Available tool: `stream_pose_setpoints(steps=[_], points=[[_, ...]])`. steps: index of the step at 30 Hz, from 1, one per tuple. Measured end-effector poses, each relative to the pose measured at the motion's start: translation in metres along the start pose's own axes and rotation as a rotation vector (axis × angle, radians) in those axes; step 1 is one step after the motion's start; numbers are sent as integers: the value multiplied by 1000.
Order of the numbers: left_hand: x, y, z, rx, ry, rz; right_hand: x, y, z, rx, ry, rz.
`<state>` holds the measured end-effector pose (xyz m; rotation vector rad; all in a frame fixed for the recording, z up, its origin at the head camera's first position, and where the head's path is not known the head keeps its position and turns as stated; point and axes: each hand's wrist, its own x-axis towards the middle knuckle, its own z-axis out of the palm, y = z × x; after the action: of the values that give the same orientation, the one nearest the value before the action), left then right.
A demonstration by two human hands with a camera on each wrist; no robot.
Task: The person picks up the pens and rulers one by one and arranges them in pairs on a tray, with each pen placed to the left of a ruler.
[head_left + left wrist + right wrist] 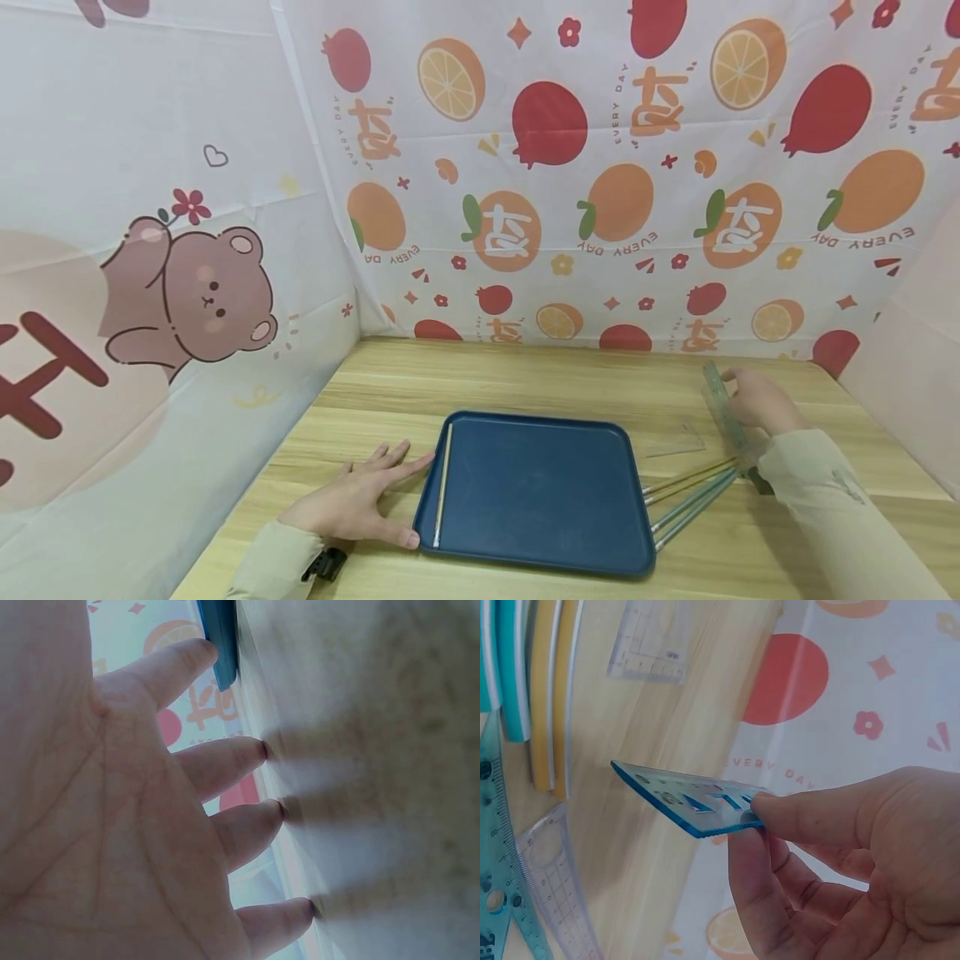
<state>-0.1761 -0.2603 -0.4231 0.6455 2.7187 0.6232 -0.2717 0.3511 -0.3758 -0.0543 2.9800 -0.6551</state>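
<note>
My left hand [352, 500] is spread beside the dark blue tray [540, 492], index finger and thumb at its left rim. In the left wrist view, the other fingertips [251, 750] touch the tabletop. At the right of the table, my right hand [757, 402] holds up a translucent blue-green ruler [697, 799] with cut-out shapes, pinched at one end between thumb and fingers. One slim yellowish stick [444, 483] with a pale tip lies along the tray's left side.
Yellow sticks [690, 479] and teal sticks [697, 507] lie at the tray's right edge. A clear set square [678, 437] is behind them. Beneath the right hand's side are a teal ruler [495, 840] and a clear ruler [555, 877]. Printed cloth [555, 208] hangs behind the table.
</note>
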Motion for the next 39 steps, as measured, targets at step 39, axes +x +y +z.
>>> stream_pose_setpoints(steps=[39], points=[[1, 1, 0, 10, 24, 6, -24, -69, 11, 114, 113, -183]])
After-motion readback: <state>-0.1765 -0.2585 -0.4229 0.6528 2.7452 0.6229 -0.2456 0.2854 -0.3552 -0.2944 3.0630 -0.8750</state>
